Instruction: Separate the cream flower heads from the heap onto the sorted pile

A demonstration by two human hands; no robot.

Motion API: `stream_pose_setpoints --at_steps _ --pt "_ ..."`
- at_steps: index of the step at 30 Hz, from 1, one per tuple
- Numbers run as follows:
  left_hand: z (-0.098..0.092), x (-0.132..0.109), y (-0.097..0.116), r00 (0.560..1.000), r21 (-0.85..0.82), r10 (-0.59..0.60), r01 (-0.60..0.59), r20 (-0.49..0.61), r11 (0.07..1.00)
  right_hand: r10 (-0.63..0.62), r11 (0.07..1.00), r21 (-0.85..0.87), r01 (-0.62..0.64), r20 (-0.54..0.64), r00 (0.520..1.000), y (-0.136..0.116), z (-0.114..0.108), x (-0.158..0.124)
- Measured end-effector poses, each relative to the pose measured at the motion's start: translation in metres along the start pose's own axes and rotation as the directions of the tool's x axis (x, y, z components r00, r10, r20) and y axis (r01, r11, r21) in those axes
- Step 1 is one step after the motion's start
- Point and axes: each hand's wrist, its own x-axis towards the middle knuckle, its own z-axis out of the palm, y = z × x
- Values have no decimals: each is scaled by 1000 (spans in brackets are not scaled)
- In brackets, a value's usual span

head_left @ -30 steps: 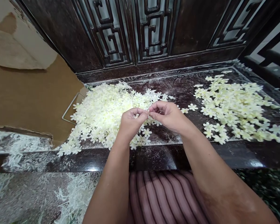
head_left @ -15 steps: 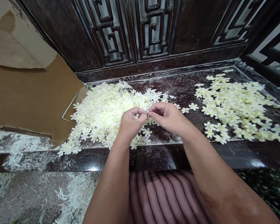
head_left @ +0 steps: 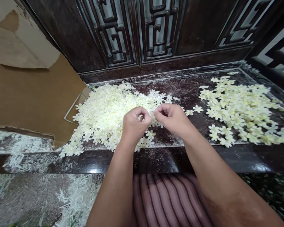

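Note:
My left hand (head_left: 135, 123) is closed in a pinch over the right side of a big heap of pale yellow-white artificial flowers (head_left: 109, 110). Facing it, a small gap away, my right hand (head_left: 171, 117) also has thumb and forefinger pressed together. Whatever sits between the fingertips of either hand is hidden or too small to make out. A few single flowers (head_left: 198, 108) lie just right of my right hand. Farther right spreads a second, looser group of flowers (head_left: 239, 110) on the dark wooden bench (head_left: 184, 85).
A brown cardboard piece (head_left: 33, 97) stands at the left, with a bent metal wire (head_left: 72, 107) at its edge. Carved dark wood panels (head_left: 156, 31) rise behind the bench. White shreds (head_left: 78, 198) litter the floor at lower left.
My fingertips, touching before, have come slightly apart, with the right hand a little farther right. The whole view has shifted slightly.

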Motion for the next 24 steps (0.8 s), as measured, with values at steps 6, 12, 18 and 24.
stream_pose_setpoints --at_steps 6,12,18,24 --pt "-2 1 0 991 -49 -18 11 -136 999 -17 998 -56 2 -268 963 3 -9 2" --pt "3 -1 0 997 30 42 -40 -71 999 -119 986 118 120 -20 993 1 9 -1" --pt "2 -1 3 998 -60 -55 55 1 997 -51 979 199 47 12 999 1 8 0" --pt "-1 -1 5 995 -117 -92 95 31 989 -53 976 215 45 31 998 -1 4 0"
